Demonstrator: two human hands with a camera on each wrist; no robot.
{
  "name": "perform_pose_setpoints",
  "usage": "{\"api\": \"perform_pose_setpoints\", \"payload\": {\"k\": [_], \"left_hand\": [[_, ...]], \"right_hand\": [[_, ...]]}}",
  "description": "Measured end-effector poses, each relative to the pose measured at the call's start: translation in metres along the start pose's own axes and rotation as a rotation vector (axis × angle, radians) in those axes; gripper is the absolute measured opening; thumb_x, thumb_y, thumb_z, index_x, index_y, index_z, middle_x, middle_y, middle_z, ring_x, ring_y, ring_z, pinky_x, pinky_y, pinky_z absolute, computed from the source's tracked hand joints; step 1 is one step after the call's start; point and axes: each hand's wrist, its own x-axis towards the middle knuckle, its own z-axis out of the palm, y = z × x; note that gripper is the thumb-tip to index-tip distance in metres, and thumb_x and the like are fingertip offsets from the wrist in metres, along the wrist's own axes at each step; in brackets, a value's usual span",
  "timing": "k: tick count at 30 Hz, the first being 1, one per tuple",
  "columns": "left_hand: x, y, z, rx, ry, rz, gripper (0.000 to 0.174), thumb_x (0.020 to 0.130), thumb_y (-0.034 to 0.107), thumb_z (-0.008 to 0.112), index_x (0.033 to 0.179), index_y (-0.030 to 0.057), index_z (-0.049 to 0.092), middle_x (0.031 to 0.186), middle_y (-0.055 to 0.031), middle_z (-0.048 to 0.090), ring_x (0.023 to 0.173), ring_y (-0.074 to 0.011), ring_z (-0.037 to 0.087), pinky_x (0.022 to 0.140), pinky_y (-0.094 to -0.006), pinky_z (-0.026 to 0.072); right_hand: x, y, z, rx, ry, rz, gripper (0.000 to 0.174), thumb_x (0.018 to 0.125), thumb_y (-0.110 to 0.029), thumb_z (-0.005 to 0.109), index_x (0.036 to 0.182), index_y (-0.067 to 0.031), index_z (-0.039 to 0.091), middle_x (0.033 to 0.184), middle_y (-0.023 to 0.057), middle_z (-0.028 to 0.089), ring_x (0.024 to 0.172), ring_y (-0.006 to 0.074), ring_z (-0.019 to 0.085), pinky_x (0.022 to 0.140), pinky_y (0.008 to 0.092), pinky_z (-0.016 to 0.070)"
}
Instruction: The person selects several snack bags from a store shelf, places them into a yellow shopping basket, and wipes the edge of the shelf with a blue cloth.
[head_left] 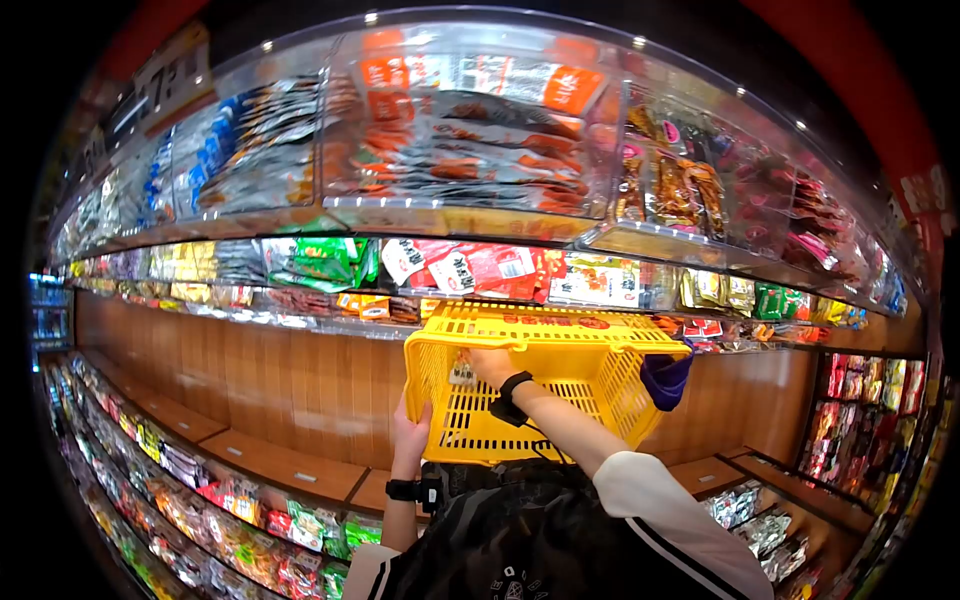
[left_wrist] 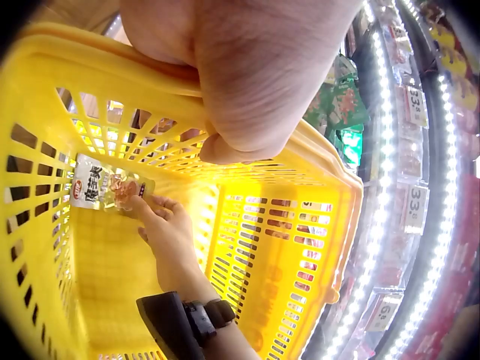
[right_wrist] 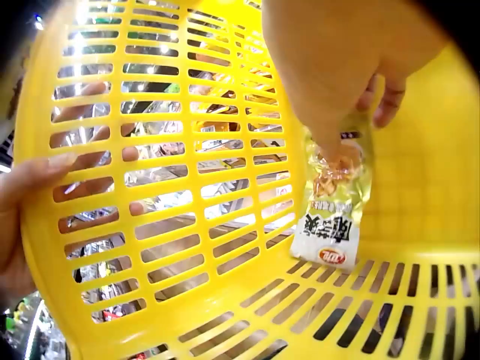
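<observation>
A yellow basket point(head_left: 545, 440) is held up in front of the body. The left hand point(head_left: 411, 436) grips its left side wall; in the left wrist view the left hand point(left_wrist: 255, 67) curls over the rim, and in the right wrist view its fingers show behind the slots. Inside the basket the right hand point(head_left: 490, 366) pinches the end of a small snack packet point(right_wrist: 331, 202). That packet point(left_wrist: 103, 185), white at one end and yellow-green at the other, lies along the basket's inner wall in the left wrist view.
Clear shelf bins point(head_left: 470, 215) of packaged snacks stand in front, with a row of red and white packs point(head_left: 480, 268) below. Lower shelves point(head_left: 240, 525) with more packs run at the left. A dark purple item point(head_left: 665, 380) hangs at the basket's right end.
</observation>
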Motion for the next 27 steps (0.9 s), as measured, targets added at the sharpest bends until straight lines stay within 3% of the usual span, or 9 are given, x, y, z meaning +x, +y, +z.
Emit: {"api": "perform_pose_setpoints", "payload": {"k": [5, 8, 9, 10, 12, 15, 17, 24, 27], "left_hand": [[-0.001, -0.002, 0.000, -0.031, 0.031, -0.004, 0.025, 0.098, 0.005, 0.065, 0.119, -0.0066, 0.061, 0.112, -0.0107, 0.071, 0.096, -0.0182, 0.067, 0.085, -0.0312, 0.0534], [0.000, -0.008, -0.005, -0.034, -0.017, -0.018, 0.035, 0.099, 0.002, 0.060, 0.132, -0.0053, 0.053, 0.116, -0.0129, 0.069, 0.102, -0.0195, 0.066, 0.088, -0.0320, 0.0525], [0.002, -0.009, -0.004, -0.041, -0.017, -0.017, 0.035, 0.099, 0.002, 0.060, 0.132, -0.0053, 0.053, 0.116, -0.0129, 0.069, 0.102, -0.0195, 0.066, 0.088, -0.0320, 0.0525], [0.001, -0.010, -0.004, -0.053, -0.015, -0.003, 0.035, 0.099, 0.001, 0.060, 0.132, -0.0052, 0.053, 0.116, -0.0130, 0.069, 0.102, -0.0196, 0.066, 0.088, -0.0320, 0.0525], [-0.001, -0.013, -0.006, -0.070, -0.009, 0.006, 0.035, 0.098, 0.001, 0.060, 0.132, -0.0051, 0.053, 0.116, -0.0130, 0.069, 0.102, -0.0197, 0.066, 0.088, -0.0320, 0.0525], [0.001, -0.009, -0.004, -0.027, -0.028, -0.004, 0.035, 0.098, 0.001, 0.060, 0.132, -0.0050, 0.053, 0.116, -0.0129, 0.068, 0.102, -0.0195, 0.066, 0.088, -0.0317, 0.0524], [-0.002, -0.001, -0.001, -0.072, -0.018, -0.021, 0.035, 0.098, 0.000, 0.060, 0.132, -0.0047, 0.053, 0.116, -0.0131, 0.069, 0.101, -0.0197, 0.066, 0.087, -0.0315, 0.0524], [-0.007, 0.025, 0.007, -0.078, -0.006, -0.005, 0.035, 0.099, 0.002, 0.059, 0.133, -0.0047, 0.053, 0.116, -0.0123, 0.069, 0.098, -0.0195, 0.067, 0.084, -0.0310, 0.0532], [-0.008, 0.027, 0.006, -0.094, 0.005, -0.039, 0.035, 0.099, 0.002, 0.059, 0.133, -0.0045, 0.053, 0.115, -0.0120, 0.069, 0.098, -0.0191, 0.067, 0.083, -0.0307, 0.0535]], "right_hand": [[-0.010, -0.011, -0.031, -0.231, -0.183, -0.078, 0.033, 0.100, -0.029, 0.044, 0.114, -0.0062, 0.065, 0.108, 0.0158, 0.071, 0.096, 0.0316, 0.069, 0.083, 0.0410, 0.0534], [-0.035, -0.046, -0.077, -0.306, -0.324, -0.210, 0.036, 0.104, -0.029, 0.039, 0.126, -0.0058, 0.056, 0.108, 0.0208, 0.068, 0.095, 0.0338, 0.069, 0.079, 0.0439, 0.0536], [-0.043, -0.075, -0.106, -0.403, -0.428, -0.067, 0.040, 0.104, -0.025, 0.042, 0.138, -0.0097, 0.055, 0.121, 0.0194, 0.067, 0.105, 0.0358, 0.067, 0.088, 0.0403, 0.0537], [-0.053, -0.036, -0.119, -0.313, -0.426, -0.286, 0.037, 0.104, -0.019, 0.043, 0.136, -0.0092, 0.056, 0.114, 0.0200, 0.068, 0.099, 0.0337, 0.068, 0.087, 0.0383, 0.0547], [-0.085, -0.143, -0.198, -0.342, -0.474, -0.283, 0.027, 0.102, -0.012, 0.050, 0.126, -0.0055, 0.060, 0.106, 0.0173, 0.069, 0.094, 0.0311, 0.069, 0.084, 0.0377, 0.0548], [-0.116, -0.147, -0.261, -0.171, -0.640, -0.475, 0.024, 0.101, -0.007, 0.052, 0.123, -0.0052, 0.060, 0.111, 0.0117, 0.069, 0.095, 0.0264, 0.070, 0.083, 0.0361, 0.0577], [-0.140, -0.185, -0.297, 0.119, -0.663, 0.120, 0.024, 0.102, -0.003, 0.047, 0.123, -0.0042, 0.060, 0.113, 0.0088, 0.067, 0.098, 0.0200, 0.070, 0.077, 0.0314, 0.0631], [-0.105, -0.147, -0.362, 0.385, -0.148, -0.037, 0.023, 0.104, -0.011, 0.052, 0.125, -0.0040, 0.059, 0.109, 0.0055, 0.064, 0.086, 0.0123, 0.066, 0.069, 0.0257, 0.0611], [-0.077, -0.144, -0.371, 0.408, 0.070, 0.147, 0.028, 0.104, -0.018, 0.056, 0.123, 0.0014, 0.063, 0.098, 0.0051, 0.070, 0.086, 0.0119, 0.066, 0.072, 0.0277, 0.0558]]}}
